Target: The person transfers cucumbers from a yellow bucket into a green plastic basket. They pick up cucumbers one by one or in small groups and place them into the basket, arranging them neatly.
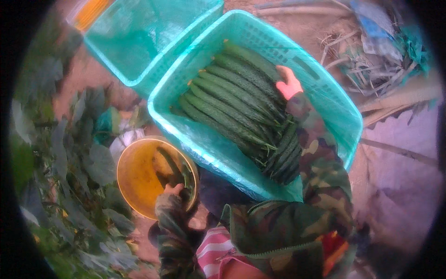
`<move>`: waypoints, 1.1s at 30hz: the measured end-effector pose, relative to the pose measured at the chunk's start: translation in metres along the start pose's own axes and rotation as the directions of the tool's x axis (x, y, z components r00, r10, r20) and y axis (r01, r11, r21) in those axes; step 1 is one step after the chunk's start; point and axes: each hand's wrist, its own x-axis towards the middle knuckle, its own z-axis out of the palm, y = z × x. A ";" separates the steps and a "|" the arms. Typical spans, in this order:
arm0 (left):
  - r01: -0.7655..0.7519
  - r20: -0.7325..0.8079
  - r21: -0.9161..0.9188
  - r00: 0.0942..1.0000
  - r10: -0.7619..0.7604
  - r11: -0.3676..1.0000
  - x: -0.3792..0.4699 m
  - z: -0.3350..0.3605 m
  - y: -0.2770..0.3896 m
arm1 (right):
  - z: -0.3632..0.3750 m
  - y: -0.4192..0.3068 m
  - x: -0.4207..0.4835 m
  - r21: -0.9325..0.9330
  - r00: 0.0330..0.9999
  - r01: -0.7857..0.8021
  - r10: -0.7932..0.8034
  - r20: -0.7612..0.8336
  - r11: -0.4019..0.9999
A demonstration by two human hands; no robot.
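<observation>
My left hand (173, 189) reaches down into a round yellow bucket (134, 195), its fingers closed on a dark green cucumber (169, 158). More cucumbers lie along that bucket's right side, partly covered by the hand. Inside a turquoise plastic crate (240, 15) lined with thin film, long cucumbers (233, 94) lie side by side in a slanting row. Another bunch of cucumbers (286, 158) lies at a different angle by my right forearm. My right hand (290, 83) rests against the upper right end of the row, thumb apart from the fingers; its fingertips are partly hidden.
A second turquoise crate (129, 52), lined with film, adjoins the first at upper left, with a yellow-orange object (91, 14) beyond it. Leafy plants (101, 164) crowd the left. Dry stalks and plastic scraps (376, 59) lie at upper right, above a pale sheet (404, 174).
</observation>
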 end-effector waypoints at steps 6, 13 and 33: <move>-0.165 -0.005 -0.413 0.984 0.178 0.896 -0.005 0.004 -0.019 | -0.003 0.002 0.003 -0.692 0.905 0.271 -0.423 -0.054 0.669; 0.075 0.062 -0.993 0.988 -0.143 0.089 -0.045 0.004 -0.017 | 0.004 0.011 0.009 -0.941 0.943 0.134 -0.332 0.025 0.311; -0.764 -0.717 -0.621 0.465 0.519 -0.173 -0.192 -0.010 0.095 | 0.130 -0.270 -0.236 0.563 0.576 0.040 -0.479 0.662 0.826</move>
